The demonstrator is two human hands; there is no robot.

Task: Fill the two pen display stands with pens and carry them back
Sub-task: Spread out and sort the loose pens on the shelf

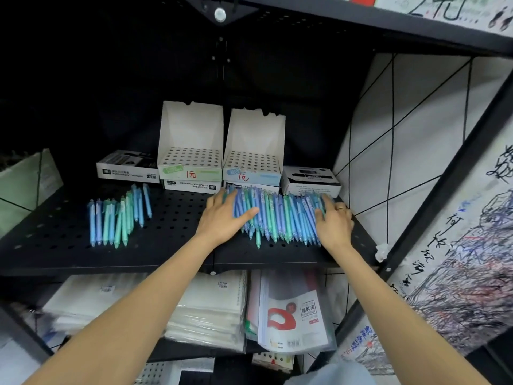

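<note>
Two white pen display stands stand side by side at the back of a black perforated shelf (172,245), the left stand (190,159) and the right stand (251,162); the holes in their tops hold no pens. In front of them lies a wide pile of blue and green pens (280,218). My left hand (226,215) lies flat on the pile's left end, fingers spread. My right hand (334,218) presses against the pile's right end, a ring on one finger. A smaller group of pens (119,218) lies to the left on the shelf.
Boxes of permanent markers sit under and beside the stands, one on the left (126,168) and one on the right (311,182). The shelf below holds stacked notebooks (211,307) and a plastic-wrapped booklet (294,315). A scribbled-on paper covers the frame (458,273) at right.
</note>
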